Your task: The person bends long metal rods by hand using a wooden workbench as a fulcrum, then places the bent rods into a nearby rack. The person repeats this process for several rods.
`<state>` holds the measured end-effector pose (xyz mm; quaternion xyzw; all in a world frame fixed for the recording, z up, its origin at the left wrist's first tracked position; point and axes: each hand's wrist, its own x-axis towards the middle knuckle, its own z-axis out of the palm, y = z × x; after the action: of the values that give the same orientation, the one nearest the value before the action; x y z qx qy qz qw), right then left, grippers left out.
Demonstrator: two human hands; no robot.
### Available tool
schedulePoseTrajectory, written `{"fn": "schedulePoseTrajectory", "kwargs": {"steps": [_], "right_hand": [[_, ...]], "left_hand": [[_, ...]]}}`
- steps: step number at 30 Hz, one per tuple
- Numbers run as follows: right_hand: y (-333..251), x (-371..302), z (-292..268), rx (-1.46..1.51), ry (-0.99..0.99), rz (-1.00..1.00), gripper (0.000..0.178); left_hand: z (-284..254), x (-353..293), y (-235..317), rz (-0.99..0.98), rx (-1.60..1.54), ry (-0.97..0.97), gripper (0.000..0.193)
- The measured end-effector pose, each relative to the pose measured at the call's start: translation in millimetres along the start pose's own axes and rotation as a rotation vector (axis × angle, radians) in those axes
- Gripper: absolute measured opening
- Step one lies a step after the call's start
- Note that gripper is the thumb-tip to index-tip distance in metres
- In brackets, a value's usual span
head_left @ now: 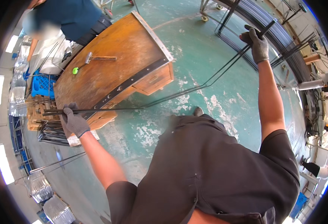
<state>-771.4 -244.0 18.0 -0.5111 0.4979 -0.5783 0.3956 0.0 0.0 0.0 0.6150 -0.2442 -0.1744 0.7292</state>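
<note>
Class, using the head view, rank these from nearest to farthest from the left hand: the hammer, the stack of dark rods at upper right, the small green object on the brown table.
1. Small green object: on the brown table, beyond the left hand.
2. Hammer: same table, farther up and right.
3. Stack of dark rods: far right, across the floor.

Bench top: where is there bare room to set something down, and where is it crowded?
Bare wood on the bench runs from the hammer right to the grey end strip, and down to the dark edge strip. It's crowded around the hammer and green object, and at lower left, where the left hand and rods cross the view.
</note>
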Motion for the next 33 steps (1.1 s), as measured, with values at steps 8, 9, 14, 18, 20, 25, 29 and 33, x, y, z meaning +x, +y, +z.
{"fn": "schedulePoseTrajectory", "kwargs": {"steps": [8,9,14,18,20,25,29,33], "right_hand": [[-9.4,-18.2,54.1,-0.194,-0.013,-0.048,0.046],[-13.4,-29.2,72.6,-0.298,-0.022,-0.078,0.045],[-5.3,-64.9,161.9,-0.416,-0.050,-0.274,0.026],[-15.0,-119.3,240.9,-0.475,-0.196,-0.229,0.020],[-14.5,-130.7,251.4,-0.457,-0.218,-0.241,0.023],[9.6,-58.3,135.7,-0.432,0.007,-0.384,0.022],[6.8,10.3,-6.8,-0.125,0.177,0.062,0.037],[-2.4,5.9,-44.3,-0.172,0.115,0.072,0.038]], "left_hand": [[53.2,-56.7,19.3,0.218,0.530,-0.002,0.031],[60.9,-64.4,14.0,0.285,0.581,-0.058,0.031],[162.9,-131.5,16.9,0.511,0.979,-0.128,0.037],[237.4,-195.2,23.0,0.550,0.886,-0.344,0.040],[255.9,-207.9,14.6,0.576,0.810,-0.417,0.036],[193.6,-125.5,31.4,0.309,0.786,-0.116,0.039],[73.5,-6.5,33.0,0.155,0.767,0.011,0.026],[0.4,18.9,3.8,-0.077,0.314,-0.002,0.017]]}}
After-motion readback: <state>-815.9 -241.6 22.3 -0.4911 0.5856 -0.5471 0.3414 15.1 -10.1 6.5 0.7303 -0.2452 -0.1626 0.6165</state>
